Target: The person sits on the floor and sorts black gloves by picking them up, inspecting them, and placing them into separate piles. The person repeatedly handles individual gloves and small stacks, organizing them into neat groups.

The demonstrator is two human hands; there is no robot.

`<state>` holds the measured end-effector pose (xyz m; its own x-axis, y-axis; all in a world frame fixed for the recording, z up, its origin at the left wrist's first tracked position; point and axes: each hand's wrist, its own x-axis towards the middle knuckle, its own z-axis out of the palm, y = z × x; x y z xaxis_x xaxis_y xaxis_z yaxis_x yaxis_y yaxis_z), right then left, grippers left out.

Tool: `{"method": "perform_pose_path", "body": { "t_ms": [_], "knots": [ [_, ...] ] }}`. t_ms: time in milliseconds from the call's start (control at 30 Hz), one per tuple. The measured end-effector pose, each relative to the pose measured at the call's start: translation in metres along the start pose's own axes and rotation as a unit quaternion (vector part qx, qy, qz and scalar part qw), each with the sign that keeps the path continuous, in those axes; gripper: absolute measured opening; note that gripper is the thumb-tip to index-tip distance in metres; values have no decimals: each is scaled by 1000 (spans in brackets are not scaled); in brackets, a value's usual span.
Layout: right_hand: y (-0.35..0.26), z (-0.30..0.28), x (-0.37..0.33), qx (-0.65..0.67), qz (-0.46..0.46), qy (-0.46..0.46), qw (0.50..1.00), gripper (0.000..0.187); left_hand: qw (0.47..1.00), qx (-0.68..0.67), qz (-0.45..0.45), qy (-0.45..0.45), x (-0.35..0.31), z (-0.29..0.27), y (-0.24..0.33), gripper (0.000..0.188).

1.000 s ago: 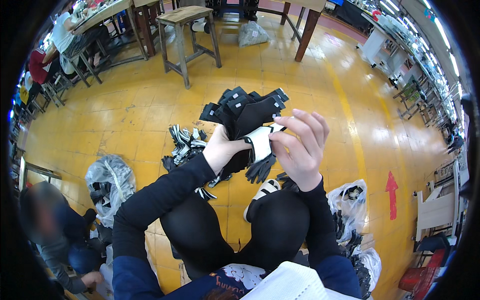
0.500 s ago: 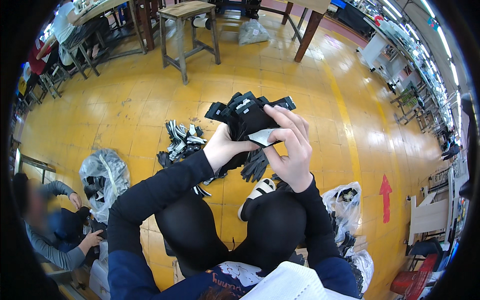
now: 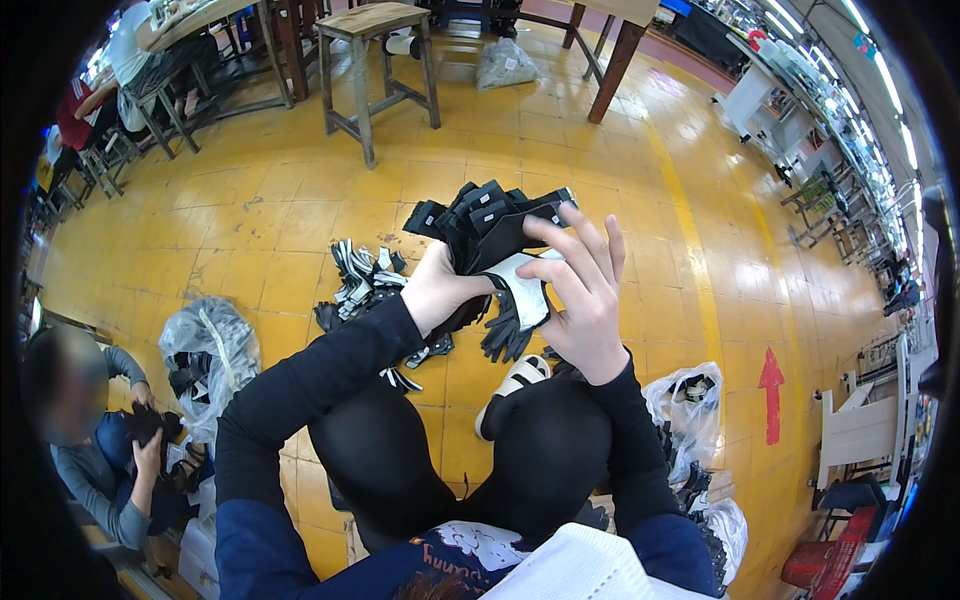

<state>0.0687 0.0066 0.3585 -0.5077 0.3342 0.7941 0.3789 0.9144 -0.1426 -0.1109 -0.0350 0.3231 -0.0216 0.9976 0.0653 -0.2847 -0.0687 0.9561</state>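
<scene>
A thick bundle of black gloves (image 3: 480,215) with small white tags is gripped in my left hand (image 3: 440,290), its thumb laid across the near side. My right hand (image 3: 590,300) pinches the white-lined edge of one glove (image 3: 522,290) between thumb and index finger, while its other fingers are spread beside the bundle. Below the bundle, dark grey glove fingers (image 3: 507,338) show against the floor, partly hidden. Black and white glove pieces (image 3: 365,285) lie heaped on the floor left of my hands.
A clear plastic bag of dark pieces (image 3: 210,360) stands left, near a co-worker (image 3: 120,440) handling a black item. Another clear bag (image 3: 690,400) lies right of my knee. A wooden stool (image 3: 375,70) stands ahead on yellow tiles. Worktables (image 3: 790,110) line the right.
The glove's white-lined edge has been turned down and shows wider. My right hand's upper fingers have spread away from the bundle. At left, the co-worker's hands have risen with a black item.
</scene>
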Motion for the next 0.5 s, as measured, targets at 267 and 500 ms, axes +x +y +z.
{"method": "perform_pose_path", "body": {
  "t_ms": [267,500],
  "knots": [
    [-6,2,2,17,13,12,1000,21,998,57,10,-7,-2,-4,0,44],
    [3,6,-7,28,-65,68,995,34,994,-43,-56,-83,-2,-9,6,50]
  ]
}}
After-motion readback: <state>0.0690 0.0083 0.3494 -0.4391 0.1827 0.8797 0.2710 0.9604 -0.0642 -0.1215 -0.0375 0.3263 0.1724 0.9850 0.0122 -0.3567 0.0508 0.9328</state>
